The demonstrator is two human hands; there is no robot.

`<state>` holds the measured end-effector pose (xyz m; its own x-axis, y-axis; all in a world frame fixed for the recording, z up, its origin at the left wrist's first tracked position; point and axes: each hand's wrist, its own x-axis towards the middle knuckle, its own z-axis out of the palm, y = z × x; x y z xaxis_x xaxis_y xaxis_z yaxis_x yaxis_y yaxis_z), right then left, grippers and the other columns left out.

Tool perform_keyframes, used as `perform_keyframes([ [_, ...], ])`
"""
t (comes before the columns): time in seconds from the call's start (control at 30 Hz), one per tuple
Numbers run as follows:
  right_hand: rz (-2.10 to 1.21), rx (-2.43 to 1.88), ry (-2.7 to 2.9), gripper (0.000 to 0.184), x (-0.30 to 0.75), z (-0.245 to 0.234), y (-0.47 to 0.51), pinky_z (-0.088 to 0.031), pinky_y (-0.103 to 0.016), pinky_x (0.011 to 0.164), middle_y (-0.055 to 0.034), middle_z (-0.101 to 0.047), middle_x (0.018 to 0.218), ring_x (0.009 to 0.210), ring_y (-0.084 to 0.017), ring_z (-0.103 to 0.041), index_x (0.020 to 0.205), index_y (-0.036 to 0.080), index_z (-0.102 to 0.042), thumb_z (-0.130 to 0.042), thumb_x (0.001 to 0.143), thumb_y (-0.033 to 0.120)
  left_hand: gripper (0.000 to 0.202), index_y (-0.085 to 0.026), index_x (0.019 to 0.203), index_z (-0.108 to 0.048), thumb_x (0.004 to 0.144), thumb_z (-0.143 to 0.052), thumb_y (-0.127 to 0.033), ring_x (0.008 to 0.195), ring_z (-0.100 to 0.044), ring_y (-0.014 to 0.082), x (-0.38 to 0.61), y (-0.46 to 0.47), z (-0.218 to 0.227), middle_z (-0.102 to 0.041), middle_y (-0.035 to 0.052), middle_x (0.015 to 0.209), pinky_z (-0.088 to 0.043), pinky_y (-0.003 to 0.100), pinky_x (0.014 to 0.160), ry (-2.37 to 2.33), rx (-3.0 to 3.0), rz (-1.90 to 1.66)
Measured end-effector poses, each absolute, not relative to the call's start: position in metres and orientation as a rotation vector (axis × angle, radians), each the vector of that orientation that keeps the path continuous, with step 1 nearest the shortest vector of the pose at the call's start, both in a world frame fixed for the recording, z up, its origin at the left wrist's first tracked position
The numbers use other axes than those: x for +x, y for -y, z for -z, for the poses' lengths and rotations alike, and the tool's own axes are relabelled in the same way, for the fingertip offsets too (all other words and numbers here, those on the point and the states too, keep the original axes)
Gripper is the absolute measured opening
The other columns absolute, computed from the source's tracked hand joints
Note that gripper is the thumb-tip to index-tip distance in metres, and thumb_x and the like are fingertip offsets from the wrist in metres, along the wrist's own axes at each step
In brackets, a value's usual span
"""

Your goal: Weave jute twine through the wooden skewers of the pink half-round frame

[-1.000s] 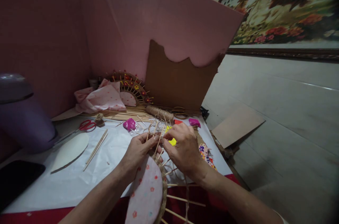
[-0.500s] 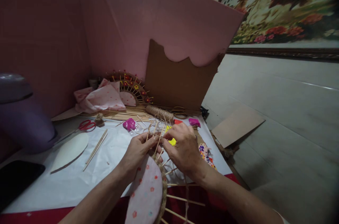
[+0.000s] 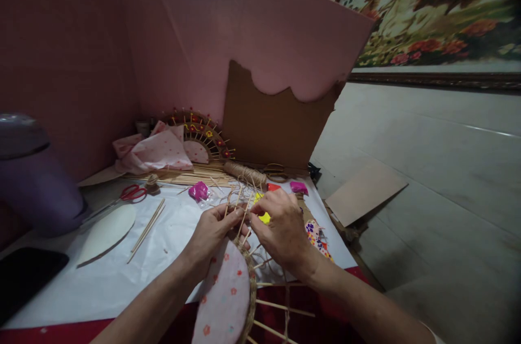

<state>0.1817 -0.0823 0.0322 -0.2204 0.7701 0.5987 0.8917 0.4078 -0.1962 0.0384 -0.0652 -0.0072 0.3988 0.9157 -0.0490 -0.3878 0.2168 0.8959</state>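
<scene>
A half-round fan [image 3: 226, 295] covered in pale pink flowered cloth lies tilted below my hands. Braided twine edges its curve, and thin wooden sticks [image 3: 285, 308] stick out all round like spokes. My left hand [image 3: 215, 230] is closed on the sticks near the top, thumb and fingers pinching them. Close beside it, my right hand [image 3: 280, 224] pinches thin twine at one stick; its fingertips are partly hidden. Loose twine [image 3: 286, 300] hangs down across the lower sticks.
Red-handled scissors [image 3: 133, 192], two loose sticks [image 3: 146, 230] and a white half-round card [image 3: 108, 235] lie left. Behind are a twine roll [image 3: 245, 173], stick bundle [image 3: 179, 174] and finished decorated fan [image 3: 203, 132]. A purple bottle [image 3: 36, 181] and black phone [image 3: 30, 281] stand far left.
</scene>
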Motion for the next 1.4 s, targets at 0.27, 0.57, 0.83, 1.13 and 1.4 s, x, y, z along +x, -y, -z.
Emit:
perform_keyframes([
  [0.27,0.256,-1.412,2.040,0.012,0.1821,-0.0307,0.0820,-0.029,-0.032,0.074,-0.0009,-0.059,0.070,0.078,-0.018,-0.048,0.064,0.019,-0.059,-0.057,0.075,0.018,0.023,-0.015,0.075,-0.057,0.075,-0.063,-0.037,0.046,-0.059,0.0123,0.0387,0.0655,0.0036,-0.063,0.0008,0.061,-0.044,0.023,0.047,-0.688,0.945,-0.997],
  [0.57,0.250,-1.427,2.048,0.011,0.1824,-0.0310,0.0822,-0.028,-0.033,0.075,-0.0016,-0.060,0.070,0.078,-0.018,-0.048,0.064,0.018,-0.060,-0.057,0.075,0.018,0.023,-0.015,0.075,-0.057,0.075,-0.063,-0.037,0.047,-0.059,0.0132,0.0392,0.0642,0.0069,-0.063,0.0007,0.061,-0.045,0.024,0.047,-0.681,0.936,-0.999],
  [0.83,0.255,-1.428,2.038,0.012,0.1824,-0.0313,0.0819,-0.028,-0.033,0.074,-0.0006,-0.059,0.069,0.077,-0.018,-0.048,0.062,0.018,-0.059,-0.058,0.074,0.019,0.023,-0.015,0.075,-0.058,0.076,-0.062,-0.037,0.046,-0.059,0.0131,0.0389,0.0652,0.0079,-0.063,0.0008,0.060,-0.045,0.025,0.047,-0.680,0.936,-1.001],
  [1.13,0.251,-1.443,2.054,0.011,0.1824,-0.0313,0.0819,-0.028,-0.033,0.076,-0.0010,-0.059,0.070,0.079,-0.018,-0.048,0.064,0.018,-0.060,-0.059,0.074,0.019,0.023,-0.015,0.076,-0.058,0.075,-0.063,-0.037,0.047,-0.060,0.0134,0.0392,0.0639,0.0084,-0.063,0.0011,0.062,-0.045,0.025,0.048,-0.680,0.937,-0.999],
  [1.4,0.255,-1.431,2.053,0.012,0.1824,-0.0304,0.0813,-0.028,-0.033,0.075,-0.0009,-0.059,0.069,0.078,-0.018,-0.048,0.063,0.018,-0.059,-0.058,0.075,0.019,0.022,-0.015,0.075,-0.058,0.076,-0.062,-0.037,0.046,-0.059,0.0129,0.0381,0.0646,0.0092,-0.062,0.0004,0.060,-0.045,0.025,0.048,-0.684,0.939,-1.005],
])
